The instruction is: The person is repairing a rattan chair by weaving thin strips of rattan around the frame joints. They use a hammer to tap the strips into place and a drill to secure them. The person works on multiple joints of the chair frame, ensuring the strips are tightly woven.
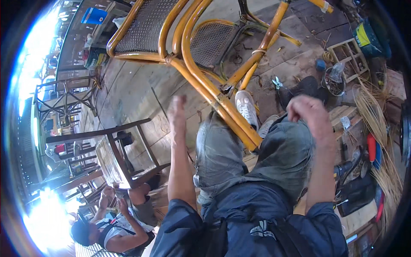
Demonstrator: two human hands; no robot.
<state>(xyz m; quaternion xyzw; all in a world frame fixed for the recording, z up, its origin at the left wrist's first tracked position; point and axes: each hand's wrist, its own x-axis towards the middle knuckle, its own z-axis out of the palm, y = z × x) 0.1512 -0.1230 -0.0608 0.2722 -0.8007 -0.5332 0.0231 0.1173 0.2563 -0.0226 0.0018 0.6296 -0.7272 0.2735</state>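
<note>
Forearms (182, 171), bare below short dark navy sleeves (175, 227), reach up and away from the body, well apart, one on each side of the lap. The left forearm stands almost straight, and the left hand (177, 113) at its end points away from the body, seen nearly edge-on and blurred; I cannot tell how wide its fingers are or whether they hold anything. The right hand (307, 112) bends inward at the wrist above the right knee, its fingers curled loosely; blur hides whether anything is in them. Between the hands, worn grey-green trousers (220, 147) cover spread knees, and the glossy golden-yellow rattan chair frame (233, 118) lies tilted, the lower end of its paired poles between the thighs, its dark woven cane panel (143, 28) farther off to the left. Beside the poles is a pale laced shoe (246, 107). To the right lies a loose bundle of straw-coloured cane strips (372, 111). At lower left, a co-worker in a dark cap (80, 231) sits by a dark wooden frame (113, 156), both hands raised close together. Farther out on the boards are pliers with pale turquoise handles (277, 82), a compartmented wooden tray (349, 60) and a dark green bucket with a yellow label (372, 38). Far at upper left sits a blue-and-white box (94, 16).
</note>
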